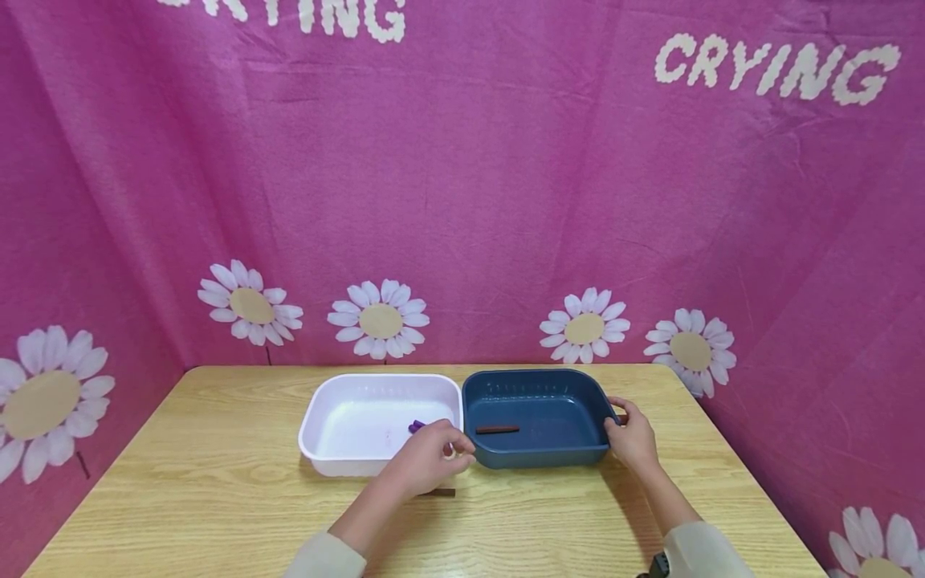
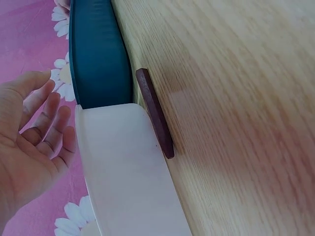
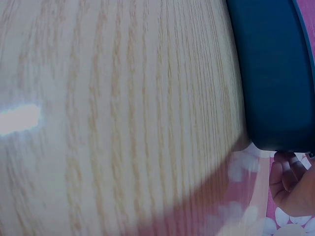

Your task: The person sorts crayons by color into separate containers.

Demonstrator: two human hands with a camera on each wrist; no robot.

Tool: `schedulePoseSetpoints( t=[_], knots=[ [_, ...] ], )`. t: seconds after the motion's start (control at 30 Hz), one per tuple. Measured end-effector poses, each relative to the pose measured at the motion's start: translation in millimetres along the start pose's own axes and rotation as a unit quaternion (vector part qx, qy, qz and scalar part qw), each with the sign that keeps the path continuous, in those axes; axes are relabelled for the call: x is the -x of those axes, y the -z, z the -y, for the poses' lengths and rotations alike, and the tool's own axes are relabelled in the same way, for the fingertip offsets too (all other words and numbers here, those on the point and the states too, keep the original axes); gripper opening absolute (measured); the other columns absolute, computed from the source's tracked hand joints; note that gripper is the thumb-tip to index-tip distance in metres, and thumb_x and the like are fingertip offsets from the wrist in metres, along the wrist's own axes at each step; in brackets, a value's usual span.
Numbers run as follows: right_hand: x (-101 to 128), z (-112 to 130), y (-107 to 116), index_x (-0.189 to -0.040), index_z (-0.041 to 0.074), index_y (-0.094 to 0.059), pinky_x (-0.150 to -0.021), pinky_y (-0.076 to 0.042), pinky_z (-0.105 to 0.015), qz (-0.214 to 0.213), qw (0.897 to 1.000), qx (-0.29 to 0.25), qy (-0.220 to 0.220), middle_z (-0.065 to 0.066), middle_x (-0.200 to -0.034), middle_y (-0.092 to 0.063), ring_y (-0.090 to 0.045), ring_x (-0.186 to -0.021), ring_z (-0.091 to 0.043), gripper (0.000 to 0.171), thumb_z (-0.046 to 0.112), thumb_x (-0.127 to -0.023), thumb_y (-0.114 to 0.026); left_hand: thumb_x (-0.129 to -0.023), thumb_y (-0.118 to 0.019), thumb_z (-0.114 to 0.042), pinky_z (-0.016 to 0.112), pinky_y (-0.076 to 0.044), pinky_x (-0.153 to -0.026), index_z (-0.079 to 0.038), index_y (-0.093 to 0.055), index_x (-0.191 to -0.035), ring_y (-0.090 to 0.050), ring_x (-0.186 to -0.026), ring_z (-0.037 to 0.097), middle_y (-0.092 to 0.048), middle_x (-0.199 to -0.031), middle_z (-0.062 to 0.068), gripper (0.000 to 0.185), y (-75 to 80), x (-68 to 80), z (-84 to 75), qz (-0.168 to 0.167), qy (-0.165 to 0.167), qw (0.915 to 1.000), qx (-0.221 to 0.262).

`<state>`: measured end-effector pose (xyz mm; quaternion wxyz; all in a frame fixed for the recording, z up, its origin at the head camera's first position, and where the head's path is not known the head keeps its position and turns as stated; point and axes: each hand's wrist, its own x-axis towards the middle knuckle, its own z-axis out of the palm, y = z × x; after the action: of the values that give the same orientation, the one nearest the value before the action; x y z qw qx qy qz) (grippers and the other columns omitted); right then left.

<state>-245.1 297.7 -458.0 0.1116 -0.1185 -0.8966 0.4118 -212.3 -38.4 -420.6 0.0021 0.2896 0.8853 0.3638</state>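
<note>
My left hand (image 1: 432, 456) hovers over the spot where the white tub (image 1: 307, 449) and the dark blue tub (image 1: 538, 459) meet. Its fingers are loosely bent with nothing between them, as the left wrist view also shows. My right hand (image 1: 633, 435) grips the right end of the blue tub, fingers curled against that end (image 3: 288, 174). A reddish-brown stick (image 1: 497, 429) lies inside the blue tub. Small purple pieces (image 1: 416, 426) are in the white tub, partly hidden by my left hand. A dark brown faceted stick (image 2: 156, 113) lies on the table along the white tub's near side.
Both tubs stand side by side on a light wood table (image 1: 217, 482). A pink cloth (image 1: 462, 201) with white daisies and lettering hangs behind the table and at both sides.
</note>
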Motion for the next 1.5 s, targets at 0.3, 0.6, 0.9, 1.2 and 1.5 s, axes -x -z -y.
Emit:
schedulePoseSetpoints(
  t=[0.3, 0.6, 0.9, 1.2, 1.5],
  knots=[
    [0.6, 1.9, -0.3, -0.133, 0.000, -0.045, -0.058, -0.043, -0.025, 0.003, 1.000, -0.006, -0.006, -0.022, -0.099, -0.055, -0.054, -0.084, -0.029, 0.044, 0.010, -0.090, -0.047, -0.084, -0.066, -0.017, 0.021, -0.044, -0.068, -0.008, -0.073, -0.091, -0.054, -0.075, 0.014, -0.059, -0.079, -0.002, 0.014, -0.1, 8.5, 1.7, -0.001, -0.019, 0.9998, -0.004],
    [1.1, 1.2, 1.2, -0.133, 0.001, -0.045, -0.058, -0.043, -0.025, 0.002, 1.000, -0.005, -0.010, -0.023, -0.099, -0.055, -0.054, -0.083, -0.029, 0.044, 0.010, -0.090, -0.047, -0.083, -0.067, -0.019, 0.021, -0.044, -0.069, -0.008, -0.072, -0.090, -0.055, -0.076, 0.012, -0.060, -0.080, -0.003, 0.014, -0.2, 19.0, 3.0, 0.002, -0.013, 0.9999, -0.002],
    [2.0, 1.4, 0.9, -0.133, 0.001, -0.045, -0.056, -0.045, -0.026, 0.002, 1.000, -0.010, -0.009, -0.023, -0.099, -0.055, -0.055, -0.081, -0.029, 0.044, 0.009, -0.090, -0.048, -0.081, -0.069, -0.020, 0.022, -0.047, -0.071, -0.006, -0.072, -0.092, -0.056, -0.076, 0.010, -0.060, -0.081, -0.002, 0.017, -1.4, 29.8, 10.2, 0.015, -0.008, 0.9998, -0.013],
    [1.9, 2.8, 1.3, -0.132, 0.000, -0.045, -0.058, -0.043, -0.026, 0.004, 1.000, -0.009, -0.007, -0.024, -0.099, -0.055, -0.055, -0.083, -0.030, 0.043, 0.009, -0.090, -0.048, -0.081, -0.069, -0.019, 0.026, -0.048, -0.074, -0.006, -0.071, -0.093, -0.058, -0.081, 0.010, -0.066, -0.085, -0.002, 0.018, 6.9, 41.3, 17.2, 0.040, 0.006, 0.9989, -0.024],
    [1.6, 2.1, 1.0, -0.132, 0.001, -0.046, -0.057, -0.043, -0.026, 0.003, 1.000, -0.006, -0.005, -0.023, -0.098, -0.056, -0.055, -0.081, -0.029, 0.043, 0.009, -0.090, -0.048, -0.082, -0.066, -0.015, 0.024, -0.046, -0.072, -0.010, -0.071, -0.090, -0.057, -0.078, 0.012, -0.064, -0.081, -0.008, 0.010, 7.6, 52.6, 29.7, 0.031, -0.010, 0.9981, -0.053]
  ],
)
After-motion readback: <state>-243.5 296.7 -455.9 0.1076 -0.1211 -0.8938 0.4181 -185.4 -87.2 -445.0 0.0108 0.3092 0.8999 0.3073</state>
